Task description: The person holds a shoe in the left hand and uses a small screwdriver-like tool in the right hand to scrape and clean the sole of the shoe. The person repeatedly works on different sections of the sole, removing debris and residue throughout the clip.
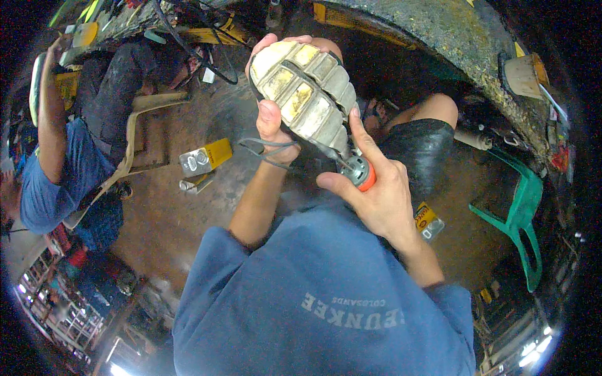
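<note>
My left hand [271, 122] grips a sole-shaped block [304, 88] from behind, its thumb on the near edge and fingertips showing over the far edge. The block's face is divided by grooves into raised pads, pale grey and yellowish. In my right hand [385, 188] is a rotary hand tool [357, 172] with a dark vented nose and an orange collar. Its thin bit reaches the block's near end; whether it touches the surface is hard to tell. My right index finger lies along the block's right edge. A grey cord loops around my left wrist.
Yellow-and-silver boxes [207, 156] lie on the floor to the left, another box [428, 222] to the right. A green plastic chair [517, 213] stands at right. Another person in a blue shirt [63, 169] sits at left. Black cables [207, 56] hang near the worn workbench [433, 31].
</note>
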Action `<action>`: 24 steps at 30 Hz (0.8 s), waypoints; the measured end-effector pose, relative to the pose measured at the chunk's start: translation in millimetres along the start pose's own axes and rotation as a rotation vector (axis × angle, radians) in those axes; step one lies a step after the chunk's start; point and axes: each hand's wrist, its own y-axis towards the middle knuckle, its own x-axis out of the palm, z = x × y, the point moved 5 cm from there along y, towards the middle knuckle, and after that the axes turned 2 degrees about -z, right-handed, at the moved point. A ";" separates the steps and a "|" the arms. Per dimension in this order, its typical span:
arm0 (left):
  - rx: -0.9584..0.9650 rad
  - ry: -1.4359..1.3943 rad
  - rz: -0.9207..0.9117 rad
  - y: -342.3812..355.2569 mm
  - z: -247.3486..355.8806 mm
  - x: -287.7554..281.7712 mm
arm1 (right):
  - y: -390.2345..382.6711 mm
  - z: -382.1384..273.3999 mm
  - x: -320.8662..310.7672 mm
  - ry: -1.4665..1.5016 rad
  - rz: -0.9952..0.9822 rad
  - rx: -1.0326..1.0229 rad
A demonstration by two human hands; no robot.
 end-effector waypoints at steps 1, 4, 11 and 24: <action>0.010 0.028 -0.025 1.9 2.7 -0.8 | -0.4 -1.1 -3.6 0.102 0.057 -0.020; -0.014 0.166 -0.099 8.0 17.4 -2.2 | 0.6 -2.9 -11.0 0.412 0.217 -0.087; -0.430 0.516 -0.395 20.4 79.5 -5.9 | 29.6 -0.5 -9.8 0.518 0.232 -0.399; -0.578 0.889 -0.656 20.3 107.8 18.5 | 26.5 1.9 -8.8 0.380 0.072 -0.442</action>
